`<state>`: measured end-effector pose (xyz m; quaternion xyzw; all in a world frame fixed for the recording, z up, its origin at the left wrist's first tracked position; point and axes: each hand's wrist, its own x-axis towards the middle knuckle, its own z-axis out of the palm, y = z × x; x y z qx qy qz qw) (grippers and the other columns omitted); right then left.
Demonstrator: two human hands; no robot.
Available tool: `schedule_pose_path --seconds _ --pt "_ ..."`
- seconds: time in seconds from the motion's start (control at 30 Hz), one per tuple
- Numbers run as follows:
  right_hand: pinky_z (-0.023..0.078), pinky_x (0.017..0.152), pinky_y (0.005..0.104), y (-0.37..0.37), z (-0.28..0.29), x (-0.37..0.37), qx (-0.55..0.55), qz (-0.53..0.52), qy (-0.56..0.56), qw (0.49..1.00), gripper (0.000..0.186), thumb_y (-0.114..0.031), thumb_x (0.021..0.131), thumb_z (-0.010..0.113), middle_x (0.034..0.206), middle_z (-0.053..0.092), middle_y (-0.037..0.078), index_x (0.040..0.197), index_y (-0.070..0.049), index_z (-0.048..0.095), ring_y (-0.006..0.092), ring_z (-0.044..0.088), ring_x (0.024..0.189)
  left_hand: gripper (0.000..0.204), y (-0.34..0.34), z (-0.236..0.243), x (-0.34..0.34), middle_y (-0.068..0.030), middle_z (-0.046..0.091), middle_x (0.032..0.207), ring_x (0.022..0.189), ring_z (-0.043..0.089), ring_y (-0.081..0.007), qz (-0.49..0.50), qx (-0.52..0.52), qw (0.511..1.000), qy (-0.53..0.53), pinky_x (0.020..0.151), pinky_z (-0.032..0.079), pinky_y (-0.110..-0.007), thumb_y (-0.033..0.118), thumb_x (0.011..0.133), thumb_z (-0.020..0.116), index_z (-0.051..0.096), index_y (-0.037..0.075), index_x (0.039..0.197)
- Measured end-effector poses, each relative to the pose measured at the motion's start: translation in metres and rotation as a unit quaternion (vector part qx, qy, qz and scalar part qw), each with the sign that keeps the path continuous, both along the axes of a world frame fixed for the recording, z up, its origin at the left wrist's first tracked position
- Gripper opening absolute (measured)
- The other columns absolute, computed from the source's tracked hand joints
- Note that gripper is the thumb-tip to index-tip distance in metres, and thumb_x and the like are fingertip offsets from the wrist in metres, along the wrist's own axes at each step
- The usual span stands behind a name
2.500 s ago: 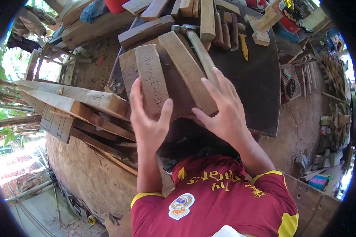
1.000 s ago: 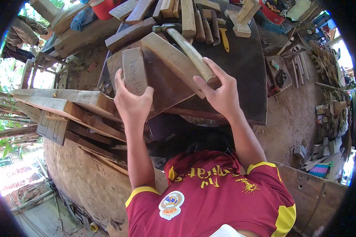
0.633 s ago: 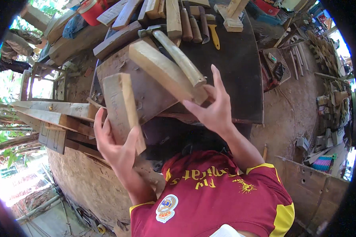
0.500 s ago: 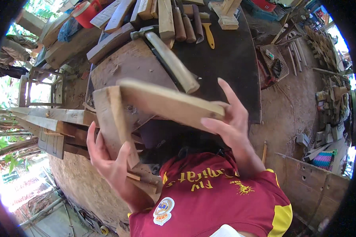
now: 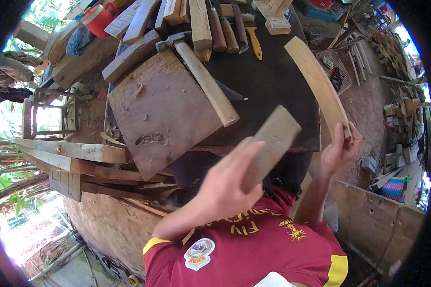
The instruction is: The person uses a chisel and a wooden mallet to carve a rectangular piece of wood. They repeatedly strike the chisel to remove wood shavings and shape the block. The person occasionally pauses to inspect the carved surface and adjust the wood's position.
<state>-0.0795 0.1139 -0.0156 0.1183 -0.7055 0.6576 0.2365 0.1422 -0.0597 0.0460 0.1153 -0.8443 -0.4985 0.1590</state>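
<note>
My left hand [image 5: 227, 179], blurred by motion, is closed on a short wooden block [image 5: 275, 138] in front of my chest. To the right, past the table's edge, my right hand [image 5: 340, 150] pinches the lower end of a longer wooden board [image 5: 321, 81], which is raised and tilted with its far end to the left. The two pieces are apart. On the table, a hammer [image 5: 203, 81] with a wooden handle lies across the edge of a thin flat wooden panel [image 5: 163, 115] with shavings on it.
The dark table [image 5: 268, 81] bears wooden-handled chisels [image 5: 229, 38], a yellow-handled brush [image 5: 255, 43] and several wood pieces at the back. A wooden stand [image 5: 277, 21] is at the back right. Long timbers [image 5: 81, 150] jut out on the left. A red jug [image 5: 98, 20] is far left.
The two wooden pieces, which met at an angle, are now apart. My left hand has moved right with the short block; my right hand has swung the longer board right and upright.
</note>
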Motion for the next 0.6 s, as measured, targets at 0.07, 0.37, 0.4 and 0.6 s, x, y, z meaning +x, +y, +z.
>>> schedule_pose_path --seconds 0.07,0.37,0.4,0.6 --pt "0.05 0.08 0.0292 -0.003 -0.015 -0.006 0.028 -0.02 0.003 0.999 0.032 -0.009 0.081 0.077 0.103 0.062 0.012 0.105 0.001 0.057 0.0166 0.06 0.091 0.073 0.01 -0.018 -0.018 -0.0285 0.047 0.135 0.12 0.052 -0.0421 -0.029 -0.017 0.999 -0.001 0.101 0.046 -0.042 0.011 0.07 0.07 0.042 0.005 0.137" --pt "0.051 0.083 0.0321 -0.025 -0.022 -0.014 0.246 0.018 0.042 0.968 0.031 -0.016 0.076 0.083 0.099 0.069 0.016 0.093 0.0 0.062 0.0213 0.066 0.093 0.08 -0.004 -0.042 -0.051 -0.0251 0.054 0.127 0.111 0.058 -0.04 -0.067 -0.147 0.985 0.056 0.093 0.05 -0.043 0.008 0.066 0.068 0.038 0.003 0.139" --pt "0.051 0.084 0.0322 -0.025 -0.017 -0.02 0.266 0.038 0.033 0.963 0.028 -0.016 0.077 0.082 0.099 0.07 0.015 0.091 0.0 0.063 0.0216 0.067 0.093 0.082 -0.005 -0.041 -0.051 -0.0244 0.053 0.128 0.113 0.057 -0.0393 -0.064 -0.135 0.988 0.026 0.094 0.049 -0.043 0.008 0.066 0.068 0.036 0.002 0.141" --pt "0.052 0.079 0.0334 -0.096 0.055 -0.045 0.32 0.172 0.044 0.931 0.025 -0.022 0.082 0.076 0.092 0.071 0.013 0.086 0.0 0.066 0.0231 0.069 0.085 0.089 0.003 -0.049 -0.042 -0.0202 0.049 0.134 0.126 0.047 -0.0354 0.011 -0.229 0.973 0.025 0.104 0.039 -0.048 0.012 0.07 0.072 0.028 0.001 0.146"
